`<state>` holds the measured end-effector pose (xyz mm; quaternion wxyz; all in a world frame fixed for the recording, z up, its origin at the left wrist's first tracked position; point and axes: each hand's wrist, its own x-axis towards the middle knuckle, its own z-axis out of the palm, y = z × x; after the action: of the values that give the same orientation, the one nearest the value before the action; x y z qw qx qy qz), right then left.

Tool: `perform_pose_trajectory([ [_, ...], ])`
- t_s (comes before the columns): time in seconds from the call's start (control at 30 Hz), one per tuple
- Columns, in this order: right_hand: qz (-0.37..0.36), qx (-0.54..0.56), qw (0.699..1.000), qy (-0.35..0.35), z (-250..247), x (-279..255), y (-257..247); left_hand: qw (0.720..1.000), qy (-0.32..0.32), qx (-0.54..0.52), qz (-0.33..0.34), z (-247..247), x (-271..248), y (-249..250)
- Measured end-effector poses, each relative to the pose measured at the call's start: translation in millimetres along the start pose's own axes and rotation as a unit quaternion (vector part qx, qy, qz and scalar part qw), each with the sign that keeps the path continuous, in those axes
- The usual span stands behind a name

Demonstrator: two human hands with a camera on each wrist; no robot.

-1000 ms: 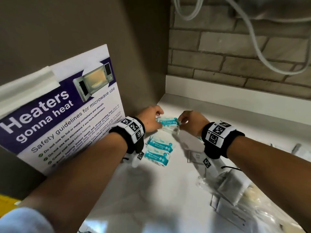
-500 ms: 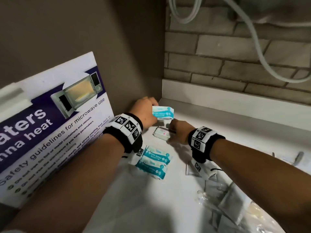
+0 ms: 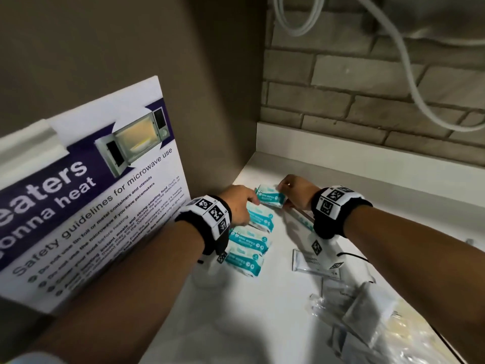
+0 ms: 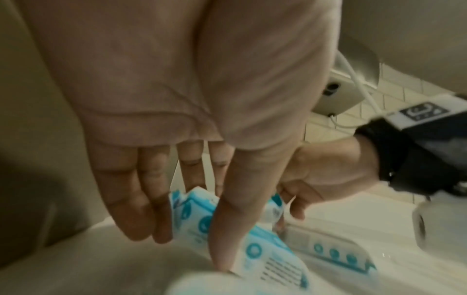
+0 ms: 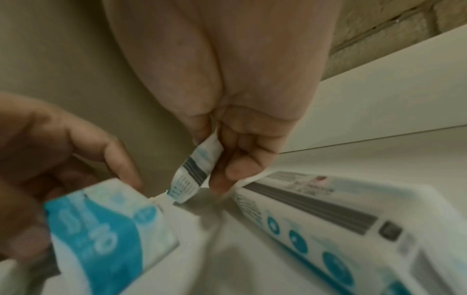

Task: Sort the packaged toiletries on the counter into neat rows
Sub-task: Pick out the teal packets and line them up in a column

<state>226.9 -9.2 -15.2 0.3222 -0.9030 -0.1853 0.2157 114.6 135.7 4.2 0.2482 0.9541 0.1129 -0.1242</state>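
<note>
Fingers of the right hand pinch the wipes pack.

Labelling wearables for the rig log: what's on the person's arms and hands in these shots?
Bare hands, no gloves. Each wrist carries a black fabric wristband: left wristband, right wristband. Both are topped by white blocks printed with black square fiducial markers. A white camera housing with more markers hangs under the right wrist, trailing a thin black cable. Forearms bare.

Clear packets at the head view's lower right, blurred and cut off, contents unreadable.
</note>
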Motion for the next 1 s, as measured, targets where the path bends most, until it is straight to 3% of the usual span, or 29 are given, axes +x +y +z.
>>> perform_pose_trajectory([
  [0.13, -0.014, -0.112, 0.994, 0.001, 1, -2, -2, 1.000, -0.024, -0.015, -0.008, 4, 0, -3],
  [0.33, -0.047, -0.142, 0.987, -0.058, 3, -12, -5, 0.999, 0.034, 0.018, 0.023, 0, -2, -3],
  [0.4, -0.058, -0.135, 0.988, -0.041, -4, -17, -3, 0.999, -0.004, 0.022, 0.034, 1, -2, 1],
  [0.5, -0.053, -0.211, 0.976, 0.005, -19, -25, 9, 0.992, -0.056, 0.097, 0.052, 3, -3, 3],
  [0.6, -0.014, -0.306, 0.952, -0.026, -28, -32, 21, 0.988, -0.074, 0.125, 0.060, 4, -7, 4],
  [0.87, -0.083, -0.257, 0.963, -0.006, -10, -14, 2, 0.984, -0.097, 0.126, 0.074, 4, -16, 4],
  [1.0, -0.072, -0.247, 0.966, -0.008, -1, -2, -11, 0.983, -0.099, 0.135, 0.072, 5, -17, 4],
])
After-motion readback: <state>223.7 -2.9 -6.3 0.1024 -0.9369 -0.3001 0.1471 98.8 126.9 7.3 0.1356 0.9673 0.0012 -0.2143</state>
